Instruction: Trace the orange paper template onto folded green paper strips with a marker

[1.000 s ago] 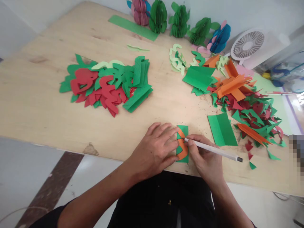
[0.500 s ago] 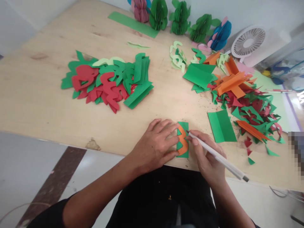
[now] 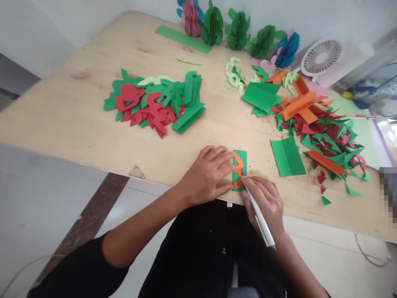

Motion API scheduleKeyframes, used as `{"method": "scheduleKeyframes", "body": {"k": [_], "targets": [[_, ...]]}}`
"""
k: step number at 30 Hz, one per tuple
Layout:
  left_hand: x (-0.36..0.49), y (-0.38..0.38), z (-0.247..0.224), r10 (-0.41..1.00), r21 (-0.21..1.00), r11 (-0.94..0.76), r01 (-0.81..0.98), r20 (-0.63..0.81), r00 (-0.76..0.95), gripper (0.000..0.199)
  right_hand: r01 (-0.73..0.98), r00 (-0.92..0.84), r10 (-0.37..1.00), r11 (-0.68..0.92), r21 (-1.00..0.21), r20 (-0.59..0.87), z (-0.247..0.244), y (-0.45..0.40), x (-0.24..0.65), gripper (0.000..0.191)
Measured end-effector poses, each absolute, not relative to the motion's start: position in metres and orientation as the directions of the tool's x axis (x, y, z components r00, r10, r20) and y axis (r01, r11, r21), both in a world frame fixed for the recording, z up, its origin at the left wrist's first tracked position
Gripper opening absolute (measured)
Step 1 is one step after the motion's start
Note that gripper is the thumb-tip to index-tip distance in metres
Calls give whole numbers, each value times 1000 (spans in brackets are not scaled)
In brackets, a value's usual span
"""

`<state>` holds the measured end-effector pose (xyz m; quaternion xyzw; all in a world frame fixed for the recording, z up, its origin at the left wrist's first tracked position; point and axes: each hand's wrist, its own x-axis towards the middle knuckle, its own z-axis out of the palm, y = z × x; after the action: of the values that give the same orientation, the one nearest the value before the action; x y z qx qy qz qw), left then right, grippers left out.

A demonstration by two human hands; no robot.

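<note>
My left hand [image 3: 212, 174] lies flat near the table's front edge, its fingers spread and their tips on an orange cut-out [image 3: 238, 160] shaped with two curved lobes. Beneath that shape is a small green paper rectangle [image 3: 244, 156]. In my right hand [image 3: 265, 198] is a white pen [image 3: 260, 218], held between thumb and fingers. The pen's tip is at the right side of the orange shape, near its middle. A folded green paper [image 3: 288, 157] rests to the right of my hands.
Red and green cut-outs [image 3: 155, 101] are heaped at the left. Orange, red and green scraps [image 3: 328, 136] spread at the right. Behind stand a white fan [image 3: 321, 57] and several honeycomb paper figures [image 3: 238, 31]. A light green strip [image 3: 183, 39] lies at the back.
The pen tip has moved down along the orange shape's right side, and the pen now points more steeply. My left hand still presses the papers. The camera view has shifted slightly.
</note>
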<state>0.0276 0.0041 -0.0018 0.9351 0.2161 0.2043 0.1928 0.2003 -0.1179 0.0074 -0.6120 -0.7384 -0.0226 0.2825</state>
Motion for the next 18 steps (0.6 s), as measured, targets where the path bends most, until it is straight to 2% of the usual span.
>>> {"method": "scheduleKeyframes", "body": {"k": [5,10,13,15,18], "targets": [[19,0,4,465,454,-842,291,338,818,31,924,-103,874,260,-279,475,6,-117,200,27],[9,2,5,303,380,-909,174,311,901,31,937,-103,870,248,-247,483,10,-116,199,24],[6,5,3,253,351,-925,144,287,924,32,946,-110,877,237,-222,467,12,-115,199,22],[4,3,4,264,339,-930,144,343,902,26,945,-117,873,244,-218,473,12,-114,199,21],[-4,-13,6,338,353,-922,161,528,779,11,946,-127,869,251,-206,478,11,-114,199,20]]}}
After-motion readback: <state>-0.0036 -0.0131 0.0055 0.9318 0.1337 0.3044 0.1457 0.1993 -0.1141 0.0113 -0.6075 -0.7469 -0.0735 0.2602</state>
